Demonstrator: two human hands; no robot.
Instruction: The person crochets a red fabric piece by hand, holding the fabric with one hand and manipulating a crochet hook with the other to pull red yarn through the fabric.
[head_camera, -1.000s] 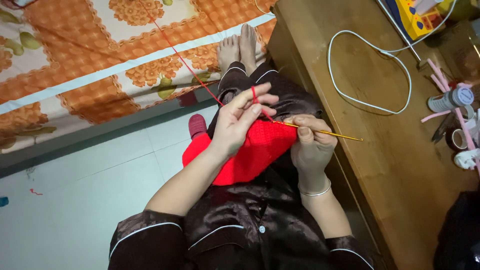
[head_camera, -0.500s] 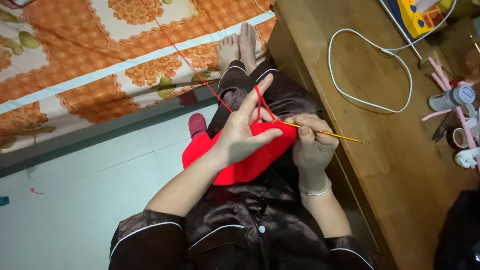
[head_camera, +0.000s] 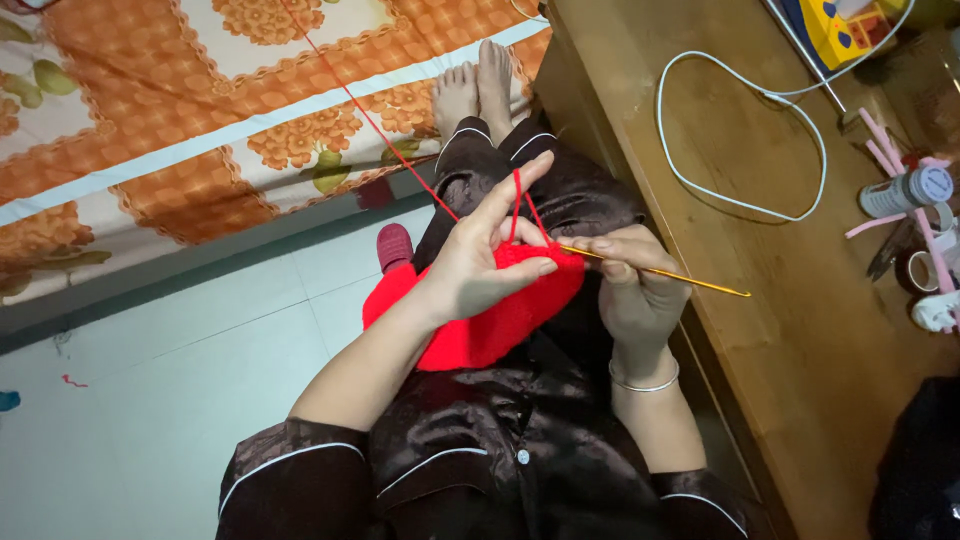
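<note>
Red knitted wool piece, glossy metal hook.

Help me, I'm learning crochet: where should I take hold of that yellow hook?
Grip the crochet hook mid-shaft, coming from above as the right hand does: its tip is buried in the red crochet piece, and the long bare tail slants free toward the wooden table.

Left forefinger raised, yarn taut.

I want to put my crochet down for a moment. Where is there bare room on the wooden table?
The wooden table is bare below the white cable loop, beside the right hand. Inside the loop is bare too. The far right edge is crowded with tape rolls and pink tools.
</note>
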